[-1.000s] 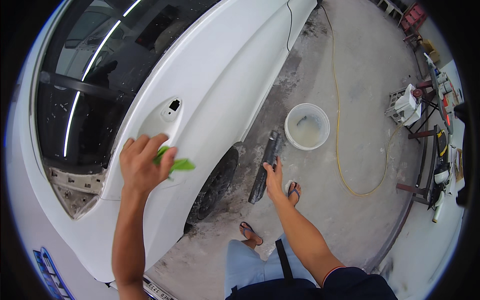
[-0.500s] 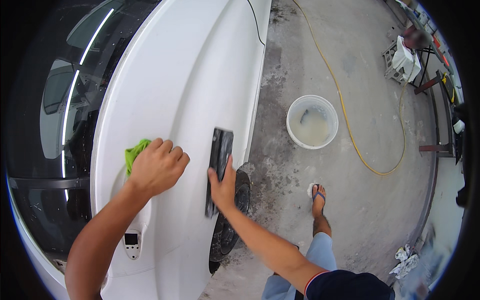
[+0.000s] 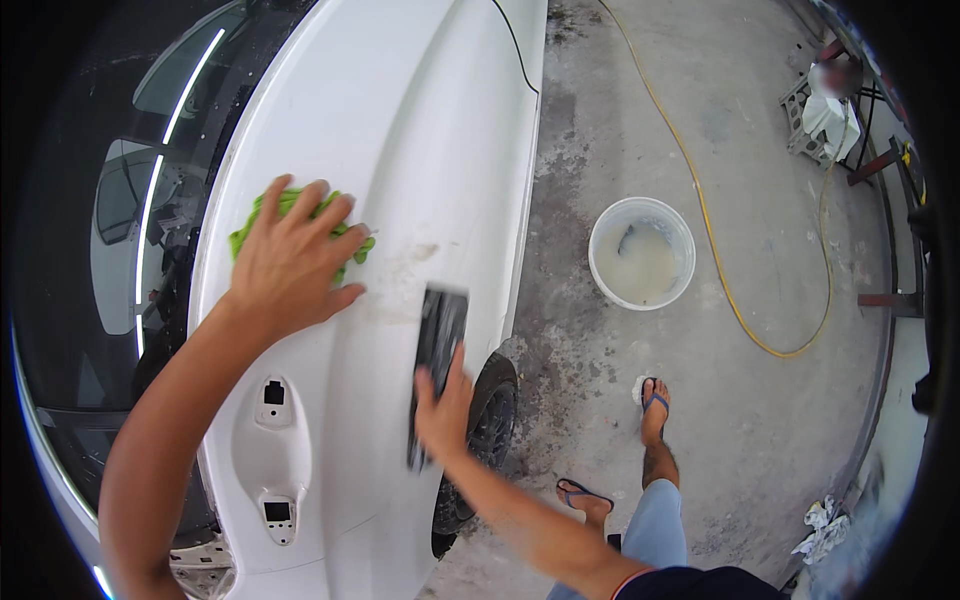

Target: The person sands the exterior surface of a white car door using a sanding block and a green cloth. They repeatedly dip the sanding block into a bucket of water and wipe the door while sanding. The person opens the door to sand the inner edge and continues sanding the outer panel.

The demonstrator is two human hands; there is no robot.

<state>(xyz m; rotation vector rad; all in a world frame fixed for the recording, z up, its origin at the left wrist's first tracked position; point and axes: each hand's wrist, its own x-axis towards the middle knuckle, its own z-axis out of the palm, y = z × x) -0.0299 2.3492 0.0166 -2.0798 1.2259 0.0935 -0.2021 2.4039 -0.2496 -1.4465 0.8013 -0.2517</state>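
My left hand (image 3: 285, 255) rests with spread, bent fingers on a crumpled green cloth (image 3: 359, 247), pressing it against the white car panel (image 3: 430, 150) beside the dark glass. My right hand (image 3: 446, 400) grips a long dark sanding block (image 3: 446, 312) lower on the panel, slightly blurred, near the wheel (image 3: 490, 410). Faint brownish smudges show on the paint above the block. Below my left hand is a recess with openings where a door handle sits (image 3: 272, 455).
On the concrete floor (image 3: 750, 420) to the right stand a white bucket (image 3: 642, 270) of cloudy liquid and a looping yellow hose (image 3: 735, 305). A grey crate with white cloth (image 3: 830, 120) and metal stands (image 3: 890, 300) line the wall. Crumpled material (image 3: 820, 530) lies at lower right.
My left hand has moved up along the panel with the cloth, its fingers spreading. My right hand has brought the block left onto the panel, then slightly down. The view has shifted along the car.
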